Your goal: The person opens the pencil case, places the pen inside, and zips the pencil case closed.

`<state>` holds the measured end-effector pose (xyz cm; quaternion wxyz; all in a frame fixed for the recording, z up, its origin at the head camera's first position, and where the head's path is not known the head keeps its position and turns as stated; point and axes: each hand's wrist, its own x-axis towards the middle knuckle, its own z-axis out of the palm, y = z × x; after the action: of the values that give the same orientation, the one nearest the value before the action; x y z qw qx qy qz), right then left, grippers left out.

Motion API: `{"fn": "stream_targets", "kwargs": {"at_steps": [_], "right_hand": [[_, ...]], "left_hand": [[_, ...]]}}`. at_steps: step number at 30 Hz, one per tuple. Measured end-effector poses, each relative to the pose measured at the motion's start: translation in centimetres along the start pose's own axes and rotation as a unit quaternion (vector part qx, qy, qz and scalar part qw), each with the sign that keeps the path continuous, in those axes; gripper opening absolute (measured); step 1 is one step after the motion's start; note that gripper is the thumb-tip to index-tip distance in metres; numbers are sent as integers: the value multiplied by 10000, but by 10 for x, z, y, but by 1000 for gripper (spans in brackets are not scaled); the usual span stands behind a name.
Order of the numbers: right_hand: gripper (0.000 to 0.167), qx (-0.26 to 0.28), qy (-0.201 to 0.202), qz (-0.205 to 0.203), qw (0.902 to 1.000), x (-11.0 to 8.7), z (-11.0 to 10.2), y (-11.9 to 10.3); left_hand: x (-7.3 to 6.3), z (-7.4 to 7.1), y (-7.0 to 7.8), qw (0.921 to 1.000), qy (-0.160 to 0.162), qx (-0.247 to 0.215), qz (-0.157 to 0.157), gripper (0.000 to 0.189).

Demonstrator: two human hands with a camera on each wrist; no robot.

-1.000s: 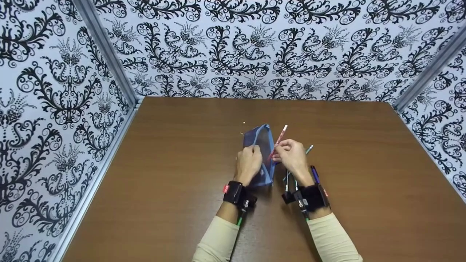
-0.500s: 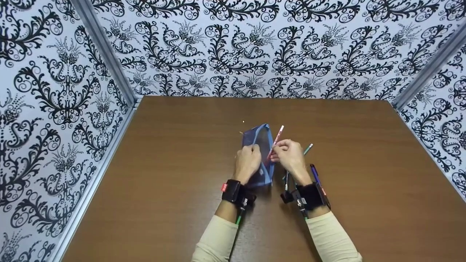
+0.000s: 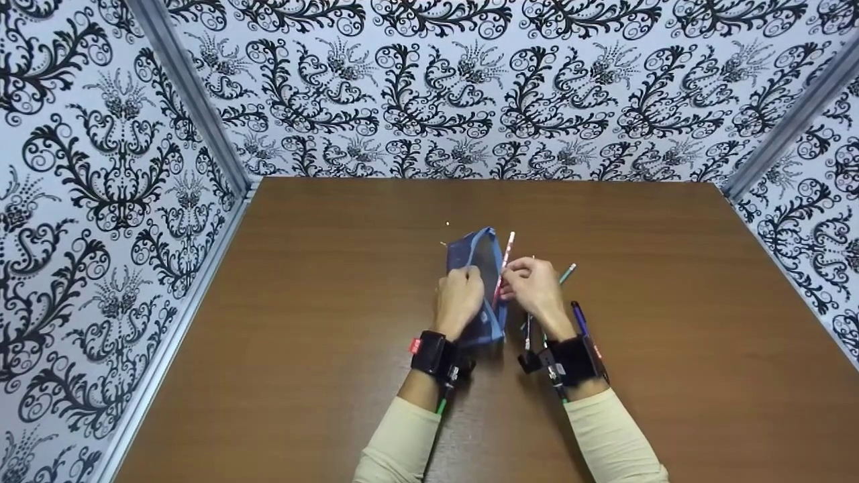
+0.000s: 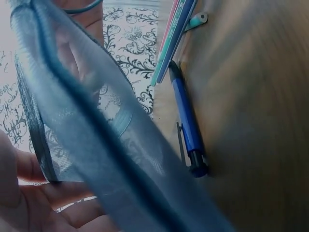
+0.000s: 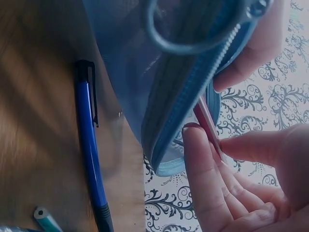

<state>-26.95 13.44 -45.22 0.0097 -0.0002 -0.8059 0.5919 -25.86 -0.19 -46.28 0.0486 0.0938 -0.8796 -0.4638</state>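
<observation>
A blue mesh pencil case [image 3: 462, 253] stands on the table with its zipped mouth spread toward the right. My left hand [image 3: 459, 296] grips its near edge, fingers curled over the rim. My right hand [image 3: 535, 287] pinches a red-and-white patterned pencil [image 3: 509, 247] between thumb and fingers. The pencil slants at the case's mouth, its white end up; its lower end overlaps the opening in the head view. In the right wrist view the red pencil [image 5: 205, 116] runs from the fingertips up behind the zipper edge [image 5: 193, 96].
A blue pen [image 3: 580, 319] lies right of the right wrist, also plain in the left wrist view. A green pencil [image 3: 568, 273] and other pencils lie partly hidden under the right hand. Small light specks [image 3: 447, 223] lie behind the case. Patterned walls [image 3: 443, 87] enclose the table.
The red-and-white pencil has shifted left and turned steeper at the case's mouth, still pinched by my right hand. My left hand keeps its grip on the case in nearly the same place.
</observation>
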Motion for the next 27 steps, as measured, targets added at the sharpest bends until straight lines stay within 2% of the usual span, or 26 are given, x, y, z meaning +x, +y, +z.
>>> {"fn": "stream_targets", "kwargs": {"at_steps": [5,14,21,27], "right_hand": [[17,-134,-163,4,9998,0,2,1],[20,-125,-421,-21,9990,-1,5,2],[21,-213,-520,47,9984,0,7,4],[24,-265,-610,-37,9978,-1,-4,1]], "left_hand": [[-1,1,1,10000,-56,9,49,44],[-3,4,1,9996,55,59,266,44],[-4,6,1,9997,39,37,234,45],[-2,4,1,9998,57,12,166,44]]}}
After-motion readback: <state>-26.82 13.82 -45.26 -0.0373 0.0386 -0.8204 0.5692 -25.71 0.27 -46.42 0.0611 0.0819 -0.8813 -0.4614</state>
